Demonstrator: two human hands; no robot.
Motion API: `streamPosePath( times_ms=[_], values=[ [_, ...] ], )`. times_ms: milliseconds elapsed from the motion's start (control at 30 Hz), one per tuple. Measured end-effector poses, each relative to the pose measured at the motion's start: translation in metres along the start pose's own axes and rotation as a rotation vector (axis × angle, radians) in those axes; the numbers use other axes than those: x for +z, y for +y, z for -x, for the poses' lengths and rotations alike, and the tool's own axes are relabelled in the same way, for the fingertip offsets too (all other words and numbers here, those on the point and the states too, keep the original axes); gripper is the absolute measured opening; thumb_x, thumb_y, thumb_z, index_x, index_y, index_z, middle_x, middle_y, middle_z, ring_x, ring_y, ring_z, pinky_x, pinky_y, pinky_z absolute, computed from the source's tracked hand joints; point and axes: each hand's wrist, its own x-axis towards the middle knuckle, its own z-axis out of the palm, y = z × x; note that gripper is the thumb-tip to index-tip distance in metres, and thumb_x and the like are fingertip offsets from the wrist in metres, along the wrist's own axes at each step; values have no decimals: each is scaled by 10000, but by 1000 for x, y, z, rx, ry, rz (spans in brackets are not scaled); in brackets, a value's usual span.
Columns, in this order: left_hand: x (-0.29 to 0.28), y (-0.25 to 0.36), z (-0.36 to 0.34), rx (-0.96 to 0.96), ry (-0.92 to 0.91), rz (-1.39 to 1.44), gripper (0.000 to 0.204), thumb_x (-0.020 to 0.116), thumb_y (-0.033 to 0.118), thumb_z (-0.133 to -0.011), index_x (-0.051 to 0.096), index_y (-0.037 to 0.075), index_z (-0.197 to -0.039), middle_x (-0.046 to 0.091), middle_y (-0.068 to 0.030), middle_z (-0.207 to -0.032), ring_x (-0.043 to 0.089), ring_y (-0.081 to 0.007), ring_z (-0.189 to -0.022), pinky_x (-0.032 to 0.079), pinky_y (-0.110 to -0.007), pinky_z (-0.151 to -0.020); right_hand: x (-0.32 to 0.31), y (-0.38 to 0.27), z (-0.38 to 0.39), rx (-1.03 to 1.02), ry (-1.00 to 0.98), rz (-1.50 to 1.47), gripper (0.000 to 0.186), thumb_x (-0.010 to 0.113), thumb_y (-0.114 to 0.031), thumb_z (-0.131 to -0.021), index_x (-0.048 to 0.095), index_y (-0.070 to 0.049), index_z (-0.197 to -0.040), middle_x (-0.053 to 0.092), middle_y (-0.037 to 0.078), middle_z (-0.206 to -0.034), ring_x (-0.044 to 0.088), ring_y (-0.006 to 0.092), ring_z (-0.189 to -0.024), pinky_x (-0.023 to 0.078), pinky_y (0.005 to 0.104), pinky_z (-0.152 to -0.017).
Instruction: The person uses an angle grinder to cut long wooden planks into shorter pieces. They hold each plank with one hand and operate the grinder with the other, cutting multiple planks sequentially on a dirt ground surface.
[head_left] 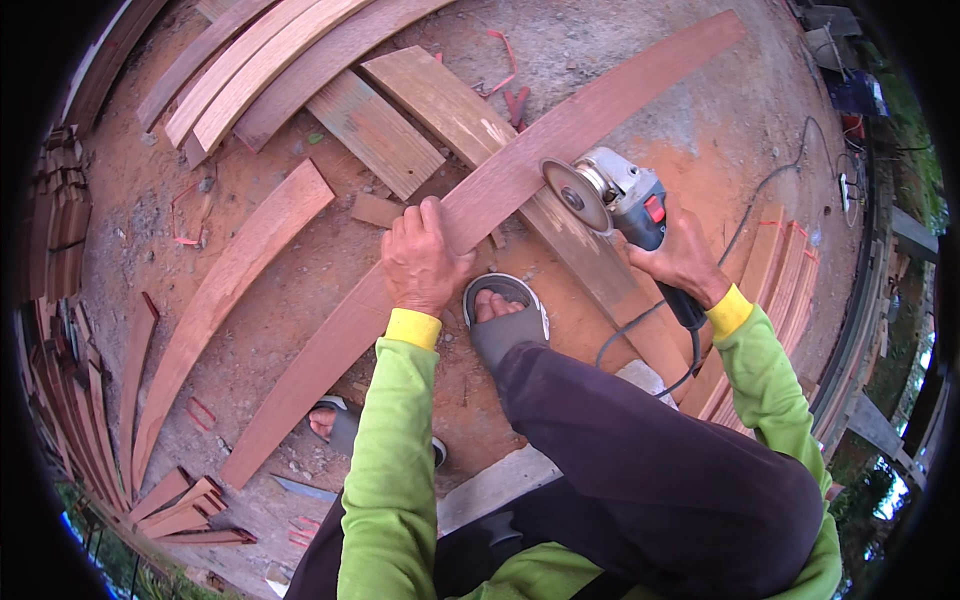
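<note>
A long reddish wooden plank (pixel 590 115) slants from the lower left to the upper right, lying across other boards. My left hand (pixel 425 258) is closed over its edge near the middle, fingers curled round the wood. My right hand (pixel 683 254) grips an angle grinder (pixel 638 205) with a dark body, a metal head and a red switch. The grinder's round disc (pixel 577 196) is tilted right beside the plank's near edge; whether it touches the wood, I cannot tell. A black cord (pixel 688 308) trails from the tool's rear.
Beneath the plank a support board (pixel 600 265) runs diagonally. Stacked planks (pixel 270 70) lie at upper left, another loose plank (pixel 235 285) at left, and bundled boards (pixel 775 280) at right. Red-handled pliers (pixel 517 105) rest on the dirt. My sandalled foot (pixel 500 310) is below the plank.
</note>
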Motion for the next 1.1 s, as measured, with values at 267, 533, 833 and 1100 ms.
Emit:
streamPosePath(
  times_ms=[267,533,833,1100],
  values=[
    [-3,2,-1,-8,-20,11,752,880,287,-559,553,77,-1203,598,-128,-1001,619,-338,-944,494,-452,-825,4,4,0,-35,27,45,585,809,-247,-653,499,117,-989,617,296,-742,650,464,-701,520,489,-643],
    [-2,0,0,-22,-31,1,771,889,279,-558,557,67,-1220,598,-120,-1015,619,-320,-974,486,-433,-833,3,-1,0,-34,27,14,548,806,-226,-657,504,106,-970,617,290,-759,643,457,-706,518,483,-651],
    [-3,0,0,-25,-34,5,768,886,267,-568,556,53,-1227,592,-118,-1018,617,-314,-971,482,-426,-830,2,-4,0,0,8,13,569,815,-221,-656,521,107,-1017,637,285,-826,661,439,-763,530,467,-696],
    [-2,1,0,-22,-26,5,758,881,262,-567,560,53,-1222,590,-116,-1014,617,-310,-967,483,-423,-825,4,-1,0,3,7,28,581,820,-228,-650,525,106,-1022,645,278,-833,673,433,-776,540,465,-705]
  ],
)
